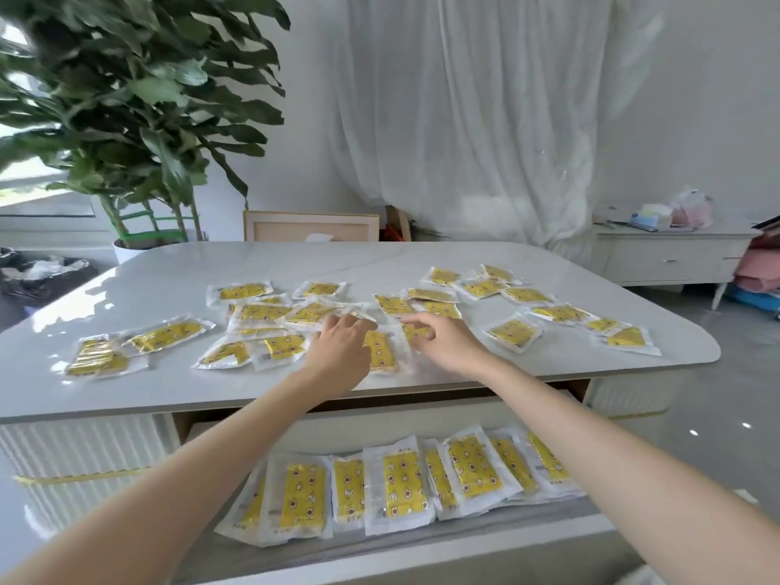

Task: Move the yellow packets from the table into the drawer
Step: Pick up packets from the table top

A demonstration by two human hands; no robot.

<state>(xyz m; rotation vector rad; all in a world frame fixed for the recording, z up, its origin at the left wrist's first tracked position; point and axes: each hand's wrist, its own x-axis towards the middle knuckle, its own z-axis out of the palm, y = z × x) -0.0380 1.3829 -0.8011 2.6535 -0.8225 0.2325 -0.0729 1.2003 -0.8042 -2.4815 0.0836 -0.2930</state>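
Several yellow packets (514,334) in clear wrappers lie scattered over the white table (202,263). Below its front edge the drawer (270,557) stands pulled out, with several more yellow packets (403,483) lined up in a row inside. Both my arms reach over the drawer to the table's middle. My left hand (339,350) rests palm down with bent fingers touching the packets beneath it. My right hand (443,344) pinches a yellow packet (415,331) between its finger and thumb. Another packet (380,352) lies between the two hands.
A large potted plant (126,120) stands at the back left beyond the table. A wooden frame (310,225) leans behind the far edge. A white sideboard (671,255) with small items stands at the right, before a white curtain.
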